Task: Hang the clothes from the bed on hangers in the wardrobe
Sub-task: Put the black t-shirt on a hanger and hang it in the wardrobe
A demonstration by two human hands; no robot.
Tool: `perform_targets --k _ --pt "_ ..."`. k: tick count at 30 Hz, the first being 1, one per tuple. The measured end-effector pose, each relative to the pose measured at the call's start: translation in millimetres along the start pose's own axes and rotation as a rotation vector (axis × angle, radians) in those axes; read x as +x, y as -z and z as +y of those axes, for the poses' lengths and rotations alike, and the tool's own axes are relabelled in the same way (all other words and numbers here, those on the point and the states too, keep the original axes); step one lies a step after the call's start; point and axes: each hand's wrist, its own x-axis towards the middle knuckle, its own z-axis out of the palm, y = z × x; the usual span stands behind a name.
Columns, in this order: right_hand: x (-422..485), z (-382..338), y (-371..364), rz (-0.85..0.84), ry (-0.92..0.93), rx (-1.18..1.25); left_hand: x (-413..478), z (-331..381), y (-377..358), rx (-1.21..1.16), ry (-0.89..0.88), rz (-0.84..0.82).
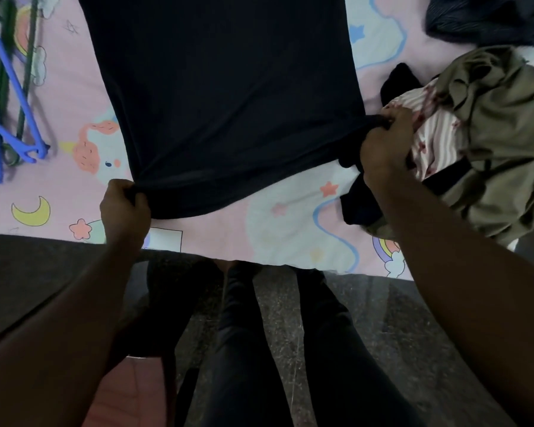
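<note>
- dark garment (228,103): lies spread flat on the bed (290,232), in the middle of the view. its long axis runs from the near edge straight away from the person, and the far end runs out of frame, so i cannot tell collar from hem.
- its near edge is pulled taut between two corners and slants, the left corner closer to the person than the right.
- left hand (125,209): fingers (136,197) are curled tight round the near left corner, cloth bunched in the fist.
- right hand (384,146): fingers are wrapped round the near right corner the same way.
- step, as i judge it: spreading and straightening one garment before it goes on a hanger. nothing is hung yet.
- next move likely calls for freeing one hand to fetch a hanger, then finding the neck opening at whichever end it lies.
- hangers (0,112): blue and green, heaped on the bed well to the left.
- clothes pile: an olive piece (500,134) and striped cloth (435,140) lie just beside the right hand.
- wardrobe: not in view.
</note>
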Motion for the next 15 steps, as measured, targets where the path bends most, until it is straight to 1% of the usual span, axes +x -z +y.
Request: perform_targets --k 2,4,7,10,13,15 --pt "0 -1 4 0.034 -0.074 0.095 -1 3 4 -0.139 0.068 0.027" --pt "-2 -1 8 -0.007 -0.116 0.125 1 2 5 -0.241 0.091 -0.003" --pt "-5 2 13 -0.097 -0.116 0.054 -1 1 5 -0.320 0.132 -0.070" --pt "-4 10 17 -0.207 -0.040 -0.118 0 -2 2 -0.248 0.114 -0.050" --pt "-7 20 20 -0.308 0.067 -0.366 -3 1 -3 -0.092 0.066 -0.156" --pt "-10 22 19 -0.370 0.124 -0.470 -2 4 -6 0.076 0.006 -0.199"
